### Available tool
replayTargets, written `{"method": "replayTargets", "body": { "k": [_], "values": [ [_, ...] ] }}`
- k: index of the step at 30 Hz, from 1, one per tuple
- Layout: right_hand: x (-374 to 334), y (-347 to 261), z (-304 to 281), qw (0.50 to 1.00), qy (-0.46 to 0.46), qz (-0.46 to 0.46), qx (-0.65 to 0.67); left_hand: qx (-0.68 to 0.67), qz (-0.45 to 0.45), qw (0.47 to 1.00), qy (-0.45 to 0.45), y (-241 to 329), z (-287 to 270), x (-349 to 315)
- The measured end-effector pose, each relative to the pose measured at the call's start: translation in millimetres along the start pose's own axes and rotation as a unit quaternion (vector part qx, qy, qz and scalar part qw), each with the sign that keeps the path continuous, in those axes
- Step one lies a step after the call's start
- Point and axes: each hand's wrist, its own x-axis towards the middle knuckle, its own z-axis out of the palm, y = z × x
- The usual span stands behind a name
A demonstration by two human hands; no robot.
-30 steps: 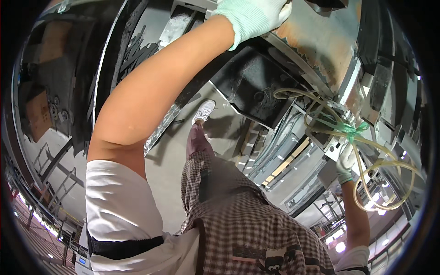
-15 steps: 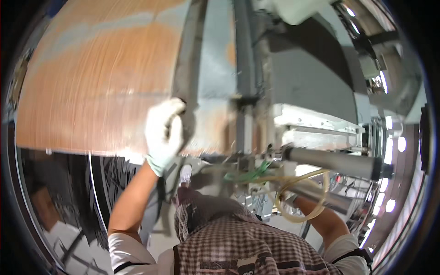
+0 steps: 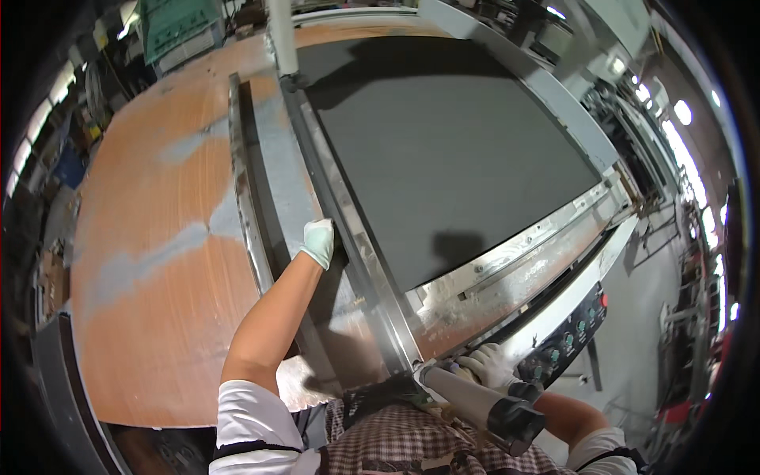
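My left hand [image 3: 319,242], in a white glove, is closed beside the long metal rail [image 3: 358,229] that runs along the left edge of a dark grey sheet [image 3: 451,166]. What its fingers hold, if anything, is hidden. Near the front edge of the machine, my right hand [image 3: 487,366], also gloved, curls its fingers behind a grey cylinder [image 3: 471,396]. The cylinder partly covers that hand, so what is in its grip cannot be made out. A loose-looking metal bar [image 3: 247,206] lies lengthwise to the left of my left hand.
An orange-brown worn tabletop [image 3: 150,332] spreads to the left. A metal strip [image 3: 514,249] borders the sheet's near side. A control panel [image 3: 566,336] with green buttons and a red one faces the front right. An upright pale post [image 3: 283,39] stands at the rail's far end.
My view has swung, showing more of the grey sheet. My left hand has gone from the bar across to the rail. The right hand now shows at the front edge; yellow tubing is out of sight.
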Motion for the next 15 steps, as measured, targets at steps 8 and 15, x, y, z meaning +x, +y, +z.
{"method": "replayTargets", "body": {
  "k": [8,15],
  "values": [
    [65.0,-5.5,-13.2,0.997,0.078,-0.015,0.005,0.119,-0.064,0.985,-0.110,65.4,-113.5,160.9],
    [15.7,-2.8,-4.7,0.989,0.120,0.086,-0.015,0.090,-0.154,0.968,-0.177,67.7,19.9,41.0]
  ]
}}
